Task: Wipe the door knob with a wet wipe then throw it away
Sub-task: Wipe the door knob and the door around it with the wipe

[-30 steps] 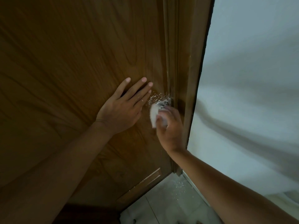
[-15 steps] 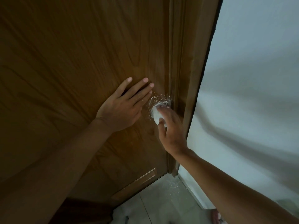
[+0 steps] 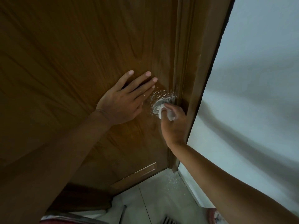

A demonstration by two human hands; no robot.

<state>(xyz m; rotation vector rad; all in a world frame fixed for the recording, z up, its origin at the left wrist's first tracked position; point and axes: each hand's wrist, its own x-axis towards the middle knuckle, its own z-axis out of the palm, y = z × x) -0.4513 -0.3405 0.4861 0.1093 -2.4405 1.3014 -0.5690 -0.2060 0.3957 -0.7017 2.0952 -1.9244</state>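
Just right of frame centre, the right hand (image 3: 174, 125) clutches a bunched white wet wipe (image 3: 168, 114) against the silver door knob (image 3: 159, 105). The left hand (image 3: 124, 102) lies flat, fingers spread, on the brown wooden door (image 3: 72, 54) just left of the knob, holding nothing.

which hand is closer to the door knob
Right. The right hand presses the wet wipe onto the door knob; the left hand lies flat on the door beside it.
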